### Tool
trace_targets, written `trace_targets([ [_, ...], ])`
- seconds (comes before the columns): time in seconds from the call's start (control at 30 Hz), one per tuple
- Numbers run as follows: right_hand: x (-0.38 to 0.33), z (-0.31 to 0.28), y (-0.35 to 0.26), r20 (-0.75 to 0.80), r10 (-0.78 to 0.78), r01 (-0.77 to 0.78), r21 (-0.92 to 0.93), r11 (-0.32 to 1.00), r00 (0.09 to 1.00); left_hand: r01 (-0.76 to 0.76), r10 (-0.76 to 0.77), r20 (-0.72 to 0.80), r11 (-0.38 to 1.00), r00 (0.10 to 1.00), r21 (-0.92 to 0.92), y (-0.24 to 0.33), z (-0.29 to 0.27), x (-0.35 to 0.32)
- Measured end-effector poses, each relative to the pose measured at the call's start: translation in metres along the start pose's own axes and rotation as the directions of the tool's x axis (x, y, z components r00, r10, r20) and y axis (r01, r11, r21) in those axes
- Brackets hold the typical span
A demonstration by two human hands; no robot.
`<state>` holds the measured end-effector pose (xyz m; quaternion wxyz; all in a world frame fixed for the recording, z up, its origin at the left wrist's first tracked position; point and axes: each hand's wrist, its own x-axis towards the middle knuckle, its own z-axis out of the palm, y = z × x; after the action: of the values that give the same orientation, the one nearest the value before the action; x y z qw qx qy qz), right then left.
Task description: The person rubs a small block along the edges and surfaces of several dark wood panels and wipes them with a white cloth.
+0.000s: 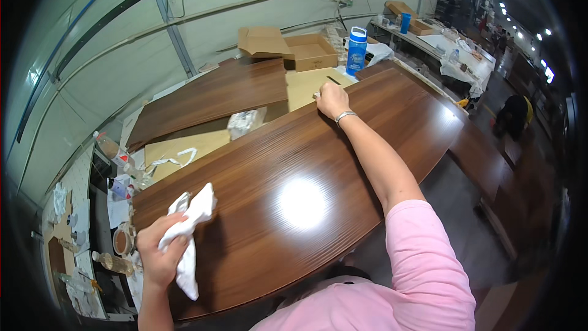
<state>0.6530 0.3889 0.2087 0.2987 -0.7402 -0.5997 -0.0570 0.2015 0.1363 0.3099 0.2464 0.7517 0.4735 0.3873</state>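
A long, glossy dark-brown wood-grain board (269, 171) lies flat before me, its near edge curved. Over its left end my left hand (160, 248) is closed round a crumpled white cloth (195, 214), whose ends stick out above and below the fingers. My right arm reaches across the board, and my right hand (333, 100) is closed at the far edge. A small pale bit shows by its fingers, but I cannot make out what they hold. Beyond that edge lies a second brown board (214, 95) on a yellowish surface.
A blue bottle (356, 52) stands past my right hand, beside an open cardboard box (311, 52). Clear plastic bottles (113, 263) and a tape roll (124, 240) sit at the left. More brown boards (484, 153) lie at right, where another person (516, 116) bends down.
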Motion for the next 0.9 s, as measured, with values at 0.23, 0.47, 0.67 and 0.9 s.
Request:
trace_targets([
  [0.23,0.067,-0.035,0.141,-0.020,0.077,-0.077,-0.021,0.997,0.997,-0.080,0.033,0.191,0.968,0.981,0.240,0.001,0.149,0.113],
  [0.47,0.104,-0.041,0.200,-0.049,0.056,-0.057,-0.018,0.998,0.997,-0.091,-0.020,0.168,0.774,0.986,0.626,0.005,0.234,0.144],
  [0.67,0.060,-0.046,0.138,0.190,-0.301,0.258,0.220,0.941,0.935,-0.075,-0.005,0.126,0.781,0.992,0.620,0.005,0.226,0.139],
  [0.9,0.151,-0.079,0.295,0.001,0.112,-0.109,-0.222,0.969,0.994,-0.071,0.006,0.110,0.799,0.994,0.598,0.011,0.229,0.145],
])
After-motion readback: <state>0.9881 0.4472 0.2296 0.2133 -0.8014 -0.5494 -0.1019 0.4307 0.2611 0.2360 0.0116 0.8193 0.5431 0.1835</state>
